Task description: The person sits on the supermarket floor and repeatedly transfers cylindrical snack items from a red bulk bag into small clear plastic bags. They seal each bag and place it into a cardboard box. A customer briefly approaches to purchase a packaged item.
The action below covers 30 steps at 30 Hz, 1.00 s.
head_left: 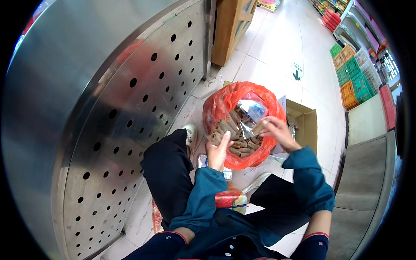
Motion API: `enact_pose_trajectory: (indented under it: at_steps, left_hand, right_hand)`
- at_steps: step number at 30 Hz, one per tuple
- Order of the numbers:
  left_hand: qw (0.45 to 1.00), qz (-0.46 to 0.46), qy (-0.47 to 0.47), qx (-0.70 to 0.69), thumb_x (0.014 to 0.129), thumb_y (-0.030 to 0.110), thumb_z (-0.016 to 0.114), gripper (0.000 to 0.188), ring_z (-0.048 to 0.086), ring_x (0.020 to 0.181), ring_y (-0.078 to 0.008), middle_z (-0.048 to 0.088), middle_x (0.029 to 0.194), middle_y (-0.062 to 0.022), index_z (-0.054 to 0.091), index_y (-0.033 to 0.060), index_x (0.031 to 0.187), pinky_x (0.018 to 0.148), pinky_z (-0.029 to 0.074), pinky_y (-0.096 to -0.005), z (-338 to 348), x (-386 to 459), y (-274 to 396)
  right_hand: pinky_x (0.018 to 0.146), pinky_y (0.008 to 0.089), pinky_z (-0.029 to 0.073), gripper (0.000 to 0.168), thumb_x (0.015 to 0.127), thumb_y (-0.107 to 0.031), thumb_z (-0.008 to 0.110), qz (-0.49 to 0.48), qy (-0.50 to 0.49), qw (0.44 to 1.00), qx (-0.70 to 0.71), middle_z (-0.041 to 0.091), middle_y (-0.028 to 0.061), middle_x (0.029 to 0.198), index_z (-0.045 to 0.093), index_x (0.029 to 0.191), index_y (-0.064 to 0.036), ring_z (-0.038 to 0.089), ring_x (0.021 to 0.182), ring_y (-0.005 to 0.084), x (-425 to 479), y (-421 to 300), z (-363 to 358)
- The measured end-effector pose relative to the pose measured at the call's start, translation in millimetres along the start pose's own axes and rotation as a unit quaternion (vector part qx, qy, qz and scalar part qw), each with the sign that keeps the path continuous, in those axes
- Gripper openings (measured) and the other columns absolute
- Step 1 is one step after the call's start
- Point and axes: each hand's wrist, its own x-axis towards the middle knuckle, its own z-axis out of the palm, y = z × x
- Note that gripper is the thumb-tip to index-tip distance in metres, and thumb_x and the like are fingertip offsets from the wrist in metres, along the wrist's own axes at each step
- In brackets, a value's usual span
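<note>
A red plastic bag [211, 109] stands open in front of me, full of short brown rolls [242, 146] that look like rolled fruit leather or bark. On top of them lie clear plastic packets [252, 109] with blue printing. At the bag's left rim my left hand [218, 151] grips a bunch of rolls [221, 130], thumb on top; whether clear film wraps them I cannot tell. Over the bag's right side my right hand [276, 130] pinches one brown roll [259, 127] between thumb and fingers.
A cardboard box [306, 130] stands on the tiled floor right of the bag. Perforated metal panels [139, 107] rise close on my left. Below my hands are a flat packet [203, 161] and a red-wrapped package [230, 200]. Plastic crates [352, 81] line the right side.
</note>
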Motion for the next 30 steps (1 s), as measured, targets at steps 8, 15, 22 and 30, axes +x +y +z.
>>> enact_pose_trajectory:
  at_steps: [8,15,22,30]
  left_hand:
    - [0.952,-0.130,-0.252,0.116,0.080,0.011,0.064,0.038,0.058,0.084,-0.0085,0.061,0.099,-0.0035,0.052,0.0010,0.114,0.066,0.050,-0.0222,4,-11,-28]
    - [0.873,-0.204,-0.390,0.210,0.079,0.016,0.067,0.043,0.055,0.081,-0.0073,0.059,0.096,-0.0020,0.050,-0.0002,0.116,0.065,0.049,-0.0224,8,-20,-34]
    - [0.826,-0.219,-0.445,0.268,0.080,0.017,0.065,0.043,0.054,0.081,-0.0058,0.059,0.096,-0.0005,0.050,0.0009,0.117,0.071,0.046,-0.0215,7,-22,-36]
    - [0.827,-0.200,-0.447,0.275,0.081,0.019,0.066,0.044,0.054,0.085,-0.0065,0.059,0.100,-0.0015,0.050,0.0022,0.118,0.071,0.047,-0.0226,-2,-18,-48]
  right_hand:
    - [0.062,0.0184,0.044,0.024,0.087,-0.007,0.053,-0.164,0.111,0.980,-0.038,0.059,0.0026,0.089,0.049,0.110,-0.003,0.056,0.074,0.0059,-73,-88,-22]
    - [0.063,0.0208,0.042,0.024,0.078,0.003,0.057,-0.200,-0.018,0.922,-0.330,0.056,0.0037,0.083,0.054,0.101,-0.005,0.052,0.071,0.0093,-87,-74,-23]
    - [0.068,0.0270,0.045,0.027,0.077,0.004,0.057,-0.179,0.006,0.940,-0.289,0.059,0.0083,0.085,0.054,0.102,-0.004,0.057,0.076,0.0172,-90,-62,-39]
    - [0.076,0.0333,0.047,0.025,0.072,0.002,0.061,-0.223,-0.045,0.906,-0.358,0.060,0.0106,0.090,0.057,0.096,-0.004,0.059,0.086,0.0254,-92,-52,-39]
